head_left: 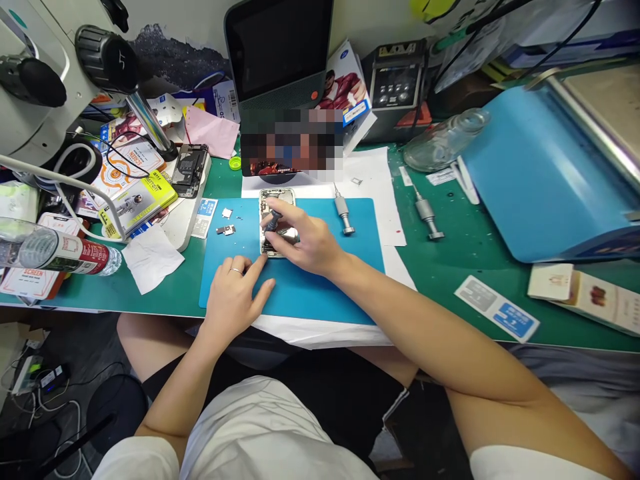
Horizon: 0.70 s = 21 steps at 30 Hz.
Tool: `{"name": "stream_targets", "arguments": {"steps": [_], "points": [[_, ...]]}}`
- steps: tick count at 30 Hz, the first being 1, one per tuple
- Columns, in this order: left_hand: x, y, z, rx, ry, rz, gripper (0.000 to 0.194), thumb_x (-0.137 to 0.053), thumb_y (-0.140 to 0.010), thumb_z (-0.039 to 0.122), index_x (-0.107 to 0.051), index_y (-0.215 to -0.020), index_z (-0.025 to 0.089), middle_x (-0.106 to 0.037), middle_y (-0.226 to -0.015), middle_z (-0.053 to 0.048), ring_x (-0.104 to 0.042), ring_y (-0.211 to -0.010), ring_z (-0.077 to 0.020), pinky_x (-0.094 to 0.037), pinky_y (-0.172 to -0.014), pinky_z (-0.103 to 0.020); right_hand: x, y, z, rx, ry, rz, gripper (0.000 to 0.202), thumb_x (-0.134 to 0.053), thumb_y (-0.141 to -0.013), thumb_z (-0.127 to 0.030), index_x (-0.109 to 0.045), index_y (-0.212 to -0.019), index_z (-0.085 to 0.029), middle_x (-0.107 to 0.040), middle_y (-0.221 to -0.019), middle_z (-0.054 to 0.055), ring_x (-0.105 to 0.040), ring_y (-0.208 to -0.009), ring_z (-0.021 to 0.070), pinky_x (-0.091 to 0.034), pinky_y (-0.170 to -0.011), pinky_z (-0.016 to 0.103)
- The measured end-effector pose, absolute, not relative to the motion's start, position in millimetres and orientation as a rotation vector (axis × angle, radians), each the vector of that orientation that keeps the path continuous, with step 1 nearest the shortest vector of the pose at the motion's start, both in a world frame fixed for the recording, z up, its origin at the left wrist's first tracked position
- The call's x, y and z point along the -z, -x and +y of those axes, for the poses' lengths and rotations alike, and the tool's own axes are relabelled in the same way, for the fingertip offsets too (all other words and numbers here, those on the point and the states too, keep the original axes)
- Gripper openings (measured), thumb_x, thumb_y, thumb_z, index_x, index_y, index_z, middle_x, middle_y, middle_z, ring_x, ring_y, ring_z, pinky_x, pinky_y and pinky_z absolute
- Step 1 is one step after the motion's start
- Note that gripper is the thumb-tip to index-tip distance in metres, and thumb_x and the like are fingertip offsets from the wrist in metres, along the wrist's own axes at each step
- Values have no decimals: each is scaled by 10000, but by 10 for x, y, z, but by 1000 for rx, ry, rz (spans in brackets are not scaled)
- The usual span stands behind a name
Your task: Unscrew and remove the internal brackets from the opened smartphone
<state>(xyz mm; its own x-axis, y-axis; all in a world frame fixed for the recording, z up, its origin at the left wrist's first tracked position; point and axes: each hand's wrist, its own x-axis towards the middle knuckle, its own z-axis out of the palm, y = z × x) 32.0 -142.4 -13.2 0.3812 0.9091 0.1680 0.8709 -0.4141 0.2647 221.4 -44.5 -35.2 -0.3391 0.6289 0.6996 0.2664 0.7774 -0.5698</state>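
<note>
An opened phone with its inner parts bare lies upright on a blue mat. Thumb and forefinger of my right hand pinch a dark grey screwdriver over the phone; its tip is hidden. My left hand rests on the mat with fingers apart, its index fingertip touching the phone's lower edge. Left of the phone lie a small metal-and-black part and a little silver plate. Another screwdriver stands to the right on the mat.
A third screwdriver and a glass jar are on the green table. At left lie a plastic bottle, a yellow battery box and a second opened phone. A blue machine occupies the right; a dark-screened device is behind.
</note>
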Motion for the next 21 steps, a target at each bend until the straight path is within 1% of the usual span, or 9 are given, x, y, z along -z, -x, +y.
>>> {"name": "stream_targets", "arguments": {"steps": [7, 10, 13, 15, 17, 21], "points": [[122, -321, -1426, -451, -2506, 1618, 485, -451, -1075, 449, -589, -1443, 164, -600, -1015, -105, -547, -915, -251, -467, -804, -384, 320, -2216, -455, -510, 720, -1831, 578, -568, -1014, -237, -361, -1549, -310, -730, -1109, 37, -747, -905, 166, -706, -810, 322], [120, -321, -1429, -459, -2497, 1624, 477, -456, -1073, 448, -591, -1439, 172, -612, -1056, -115, -561, -930, -252, -480, -822, -387, 316, -2219, -460, -537, 694, -1822, 581, -580, -1005, -218, -372, -1538, -320, -725, -1109, 34, -743, -902, 161, -703, -821, 321], [119, -319, -1429, -491, -2481, 1618, 465, -473, -1069, 437, -588, -1432, 170, -625, -1202, -140, -587, -969, -252, -490, -860, -393, 332, -2220, -467, -602, 688, -1809, 569, -582, -1006, -228, -372, -1528, -313, -721, -1112, 38, -743, -918, 162, -698, -824, 315], [118, -319, -1428, -505, -2472, 1609, 457, -478, -1069, 433, -585, -1427, 171, -603, -1339, -154, -605, -998, -253, -491, -888, -400, 344, -2218, -474, -661, 691, -1812, 553, -582, -1009, -256, -366, -1517, -299, -717, -1119, 44, -744, -937, 168, -695, -834, 322], [119, -320, -1427, -503, -2475, 1606, 453, -477, -1069, 435, -576, -1429, 178, -575, -1431, -156, -617, -1016, -259, -490, -905, -409, 347, -2213, -484, -728, 673, -1816, 530, -581, -1013, -276, -368, -1498, -288, -710, -1120, 47, -742, -947, 168, -691, -841, 330], [121, -320, -1422, -508, -2499, 1610, 452, -478, -1069, 415, -551, -1450, 183, -587, -1465, -143, -622, -1045, -278, -490, -908, -416, 327, -2206, -499, -850, 628, -1803, 497, -590, -1011, -281, -388, -1465, -300, -692, -1109, 44, -733, -969, 162, -680, -850, 331]]}}
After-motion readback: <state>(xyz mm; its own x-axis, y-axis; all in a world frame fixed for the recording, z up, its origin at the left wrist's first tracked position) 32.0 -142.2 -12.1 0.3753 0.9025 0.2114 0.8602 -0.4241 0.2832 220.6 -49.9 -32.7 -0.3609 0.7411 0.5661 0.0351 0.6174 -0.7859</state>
